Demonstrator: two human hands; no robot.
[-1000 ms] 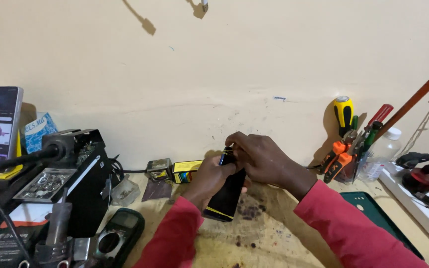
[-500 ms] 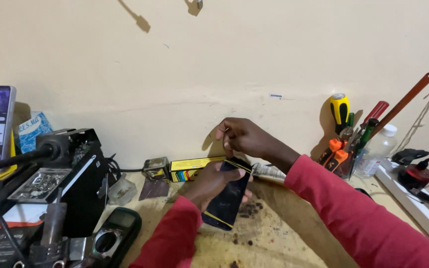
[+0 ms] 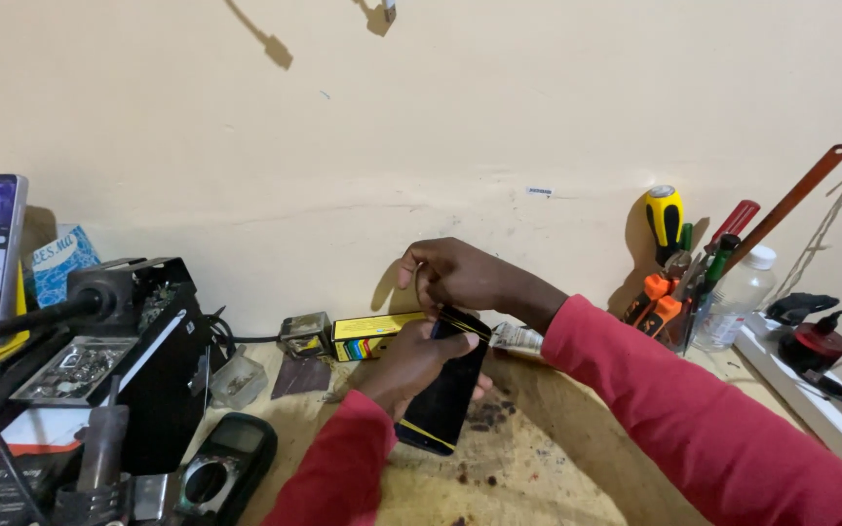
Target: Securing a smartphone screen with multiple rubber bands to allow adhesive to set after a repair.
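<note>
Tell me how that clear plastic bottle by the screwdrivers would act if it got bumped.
The clear bottle looks tall, narrow and near empty, so it is probably light and tips easily. Being round, it would likely roll toward the screwdrivers beside it.

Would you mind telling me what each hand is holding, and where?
Left hand grips the black phone around its upper edges; right hand pinches something thin at its top.

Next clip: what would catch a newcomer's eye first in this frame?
At the centre, the left hand grips a dark phone tilted over the stained workbench, while the right hand pinches a thin yellow strip at its top edge. The bright red sleeves stand out, as do the screwdrivers against the wall at right.
</note>
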